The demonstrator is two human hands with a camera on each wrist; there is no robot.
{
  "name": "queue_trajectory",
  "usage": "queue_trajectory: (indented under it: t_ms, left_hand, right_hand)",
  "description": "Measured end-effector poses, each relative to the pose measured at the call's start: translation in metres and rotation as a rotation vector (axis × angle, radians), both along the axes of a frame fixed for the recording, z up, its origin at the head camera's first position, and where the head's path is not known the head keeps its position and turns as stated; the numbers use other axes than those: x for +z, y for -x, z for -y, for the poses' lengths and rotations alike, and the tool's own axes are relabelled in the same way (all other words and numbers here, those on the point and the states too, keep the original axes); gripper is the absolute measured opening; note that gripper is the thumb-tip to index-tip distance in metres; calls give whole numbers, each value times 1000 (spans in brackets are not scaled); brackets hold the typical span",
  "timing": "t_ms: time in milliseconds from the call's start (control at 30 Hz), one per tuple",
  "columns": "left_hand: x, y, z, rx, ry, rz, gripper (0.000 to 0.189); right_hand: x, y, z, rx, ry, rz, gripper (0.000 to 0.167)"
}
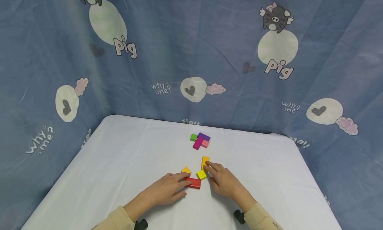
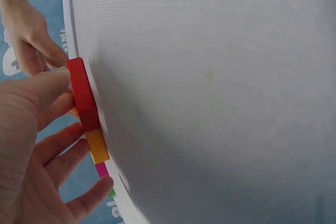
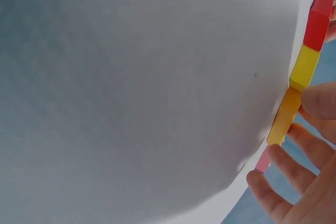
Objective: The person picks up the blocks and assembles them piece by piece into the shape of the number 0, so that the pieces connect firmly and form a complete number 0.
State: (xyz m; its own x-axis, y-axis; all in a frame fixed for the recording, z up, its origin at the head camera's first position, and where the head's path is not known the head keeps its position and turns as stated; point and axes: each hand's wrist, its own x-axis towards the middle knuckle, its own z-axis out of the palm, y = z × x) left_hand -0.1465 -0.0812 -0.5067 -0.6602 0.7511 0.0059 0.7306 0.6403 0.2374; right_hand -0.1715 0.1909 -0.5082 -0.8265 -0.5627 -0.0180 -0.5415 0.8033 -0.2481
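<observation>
My left hand (image 1: 167,190) lies at the left end of a red block (image 1: 193,183), its fingers reaching over that end. Just behind those fingertips is an orange triangular block (image 1: 186,170). In the left wrist view the thumb tip overlaps the end of the red block (image 2: 83,90), and the other fingers are spread. On the other side, my right hand (image 1: 223,180) has its fingertips at the right side of an orange-yellow oblong block (image 1: 204,162). A yellow block (image 1: 201,174) sits between the oblong one and the red one, its corners close to both.
Farther back on the white-covered table (image 1: 257,163) is a cluster of blocks: green (image 1: 193,137), purple (image 1: 204,136), magenta (image 1: 197,143) and pink (image 1: 205,144). A blue patterned curtain (image 1: 227,57) hangs around the table's back and sides.
</observation>
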Motion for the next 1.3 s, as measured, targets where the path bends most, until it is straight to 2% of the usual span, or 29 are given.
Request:
queue_trajectory:
  t_ms: [233, 400, 700, 833, 967, 1100, 1300]
  left_hand:
    - [0, 1, 1, -8, 0, -6, 47]
    - [-1, 2, 1, -11, -3, -9, 47]
    - [-2, 5, 1, -32, -46, -19, 46]
    - [1, 8, 1, -1, -50, -4, 49]
    - [6, 15, 5, 51, -77, -13, 48]
    - [10, 27, 12, 106, -114, -17, 46]
    - [5, 49, 24, 173, -149, 1, 45]
  right_hand:
    - [4, 1, -3, -18, 42, -36, 45]
    - [11, -3, -3, 13, 52, -57, 45]
    - [12, -19, 2, 55, -49, -24, 45]
    - [13, -24, 3, 69, -71, -21, 46]
    - [15, -30, 4, 81, -65, -9, 47]
    - [14, -37, 6, 85, -45, 6, 51]
    - [11, -43, 10, 90, -55, 32, 54]
